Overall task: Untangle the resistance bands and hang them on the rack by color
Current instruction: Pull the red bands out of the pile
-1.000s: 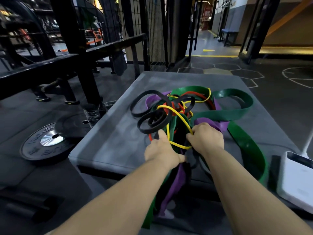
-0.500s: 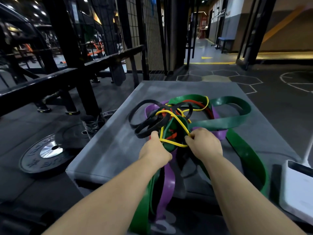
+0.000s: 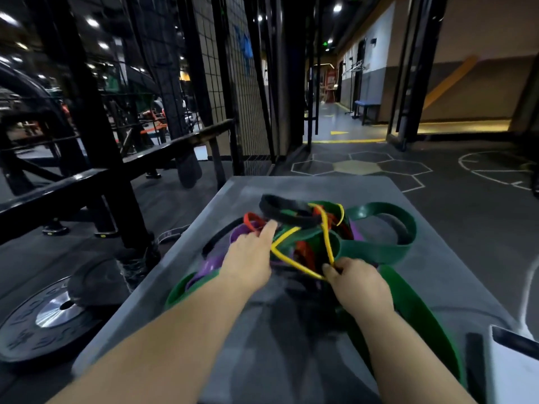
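On the grey padded bench (image 3: 291, 330) my right hand (image 3: 360, 282) pinched the thin yellow band (image 3: 325, 231) and my left hand (image 3: 248, 259), fingers loose, pushed into the soft, stretchy tangle (image 3: 306, 228), which I judged light but clinging.

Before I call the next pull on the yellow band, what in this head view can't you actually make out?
- Left hand: motion-blurred, so its grip is unclear; fingers reach into the purple band.
- Yellow band, pinched by the right hand: its far loops vanish under the black band and green band.
- Band count: the overlapping pile hides it.
- White device: cut off by the frame edge.
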